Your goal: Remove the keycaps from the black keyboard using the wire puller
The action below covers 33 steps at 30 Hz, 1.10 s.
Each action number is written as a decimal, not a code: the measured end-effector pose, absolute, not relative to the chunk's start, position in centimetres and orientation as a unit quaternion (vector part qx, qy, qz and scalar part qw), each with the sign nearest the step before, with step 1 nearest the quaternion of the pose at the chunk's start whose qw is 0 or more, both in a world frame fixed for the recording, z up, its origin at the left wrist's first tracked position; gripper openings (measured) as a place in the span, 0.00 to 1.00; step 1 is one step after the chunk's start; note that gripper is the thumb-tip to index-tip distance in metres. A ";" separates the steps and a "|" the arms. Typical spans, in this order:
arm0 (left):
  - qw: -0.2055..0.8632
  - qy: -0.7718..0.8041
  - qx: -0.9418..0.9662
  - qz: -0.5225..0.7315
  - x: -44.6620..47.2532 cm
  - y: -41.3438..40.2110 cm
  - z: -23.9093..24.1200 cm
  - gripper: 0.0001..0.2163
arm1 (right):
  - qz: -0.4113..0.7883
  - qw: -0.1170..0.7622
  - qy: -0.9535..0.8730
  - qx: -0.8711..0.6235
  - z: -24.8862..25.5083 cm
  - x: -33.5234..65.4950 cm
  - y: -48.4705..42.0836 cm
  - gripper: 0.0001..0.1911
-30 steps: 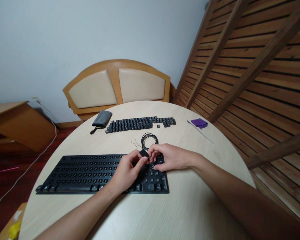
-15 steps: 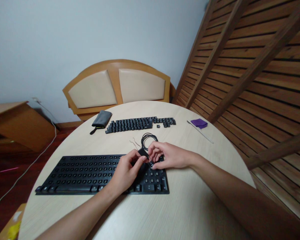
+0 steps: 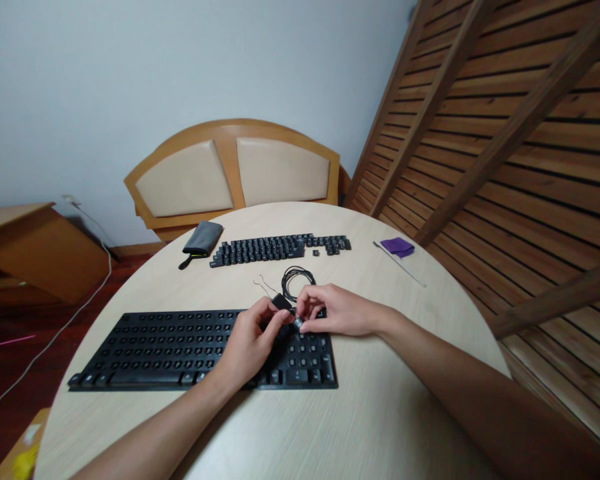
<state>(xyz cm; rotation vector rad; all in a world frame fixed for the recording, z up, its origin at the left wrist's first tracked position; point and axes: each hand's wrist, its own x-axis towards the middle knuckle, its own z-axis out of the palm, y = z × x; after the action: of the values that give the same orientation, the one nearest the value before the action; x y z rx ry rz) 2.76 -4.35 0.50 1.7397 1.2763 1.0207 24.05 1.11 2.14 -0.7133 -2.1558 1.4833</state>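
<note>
A black keyboard (image 3: 170, 347) with most keycaps removed lies on the round table (image 3: 330, 427). Above its right part, my left hand (image 3: 250, 343) is closed on a black keycap puller (image 3: 281, 301). My right hand (image 3: 333, 312) pinches a small keycap (image 3: 299, 323) at the puller's tip. The two hands' fingertips meet there. A few keycaps remain on the keyboard's right end, below my hands.
Rows of removed keycaps (image 3: 275, 248) lie at the far side of the table, with a grey pouch (image 3: 203, 238) to their left. A coiled black cable (image 3: 296, 278) and a wire tool (image 3: 261, 287) lie behind my hands. A purple cloth (image 3: 399, 246) and thin stick (image 3: 403, 265) lie right. Chairs (image 3: 230, 173) stand behind.
Both hands have drifted slightly up and left over the keyboard's right end. My right fingers have closed on the keycap at the puller's tip.
</note>
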 end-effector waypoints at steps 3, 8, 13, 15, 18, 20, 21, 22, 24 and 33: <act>0.358 0.502 0.679 0.398 2.7 -4.3 0.4 0.12 | 0.512 0.210 -0.789 -0.268 2.1 24.0 1.1 0.10; 0.342 0.514 0.683 0.390 2.5 -4.2 0.2 0.13 | 0.466 0.214 -0.815 -0.270 2.2 23.9 1.1 0.10; 0.356 0.510 0.677 0.393 2.6 -4.2 0.2 0.12 | 0.428 0.210 -0.840 -0.260 2.4 23.8 1.2 0.09; 0.370 0.508 0.665 0.404 2.6 -4.1 0.3 0.12 | 0.419 0.205 -0.850 -0.243 2.6 23.8 1.1 0.09; 0.378 0.513 0.651 0.412 2.7 -4.0 0.3 0.13 | 0.419 0.200 -0.857 -0.224 2.7 23.8 1.1 0.10; 0.379 0.516 0.648 0.412 2.7 -3.9 0.3 0.13 | 0.424 0.199 -0.855 -0.223 2.6 23.9 1.2 0.10; 0.380 0.514 0.648 0.413 2.7 -3.9 0.3 0.13 | 0.427 0.199 -0.853 -0.224 2.6 23.9 1.3 0.10; 0.381 0.512 0.650 0.413 2.8 -3.9 0.3 0.13 | 0.430 0.198 -0.852 -0.225 2.5 24.0 1.3 0.10; 0.379 0.509 0.655 0.411 2.8 -4.0 0.3 0.13 | 0.428 0.200 -0.853 -0.220 2.4 24.0 1.5 0.09; 0.405 0.502 0.646 0.408 2.7 -4.0 0.4 0.13 | 0.428 0.236 -0.852 -0.187 2.3 24.1 1.8 0.06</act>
<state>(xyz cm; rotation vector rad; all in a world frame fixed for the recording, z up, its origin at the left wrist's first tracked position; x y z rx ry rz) 2.75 -4.01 0.40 1.6307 1.2677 1.0297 24.08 1.82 2.35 -0.5128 -2.3363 1.1739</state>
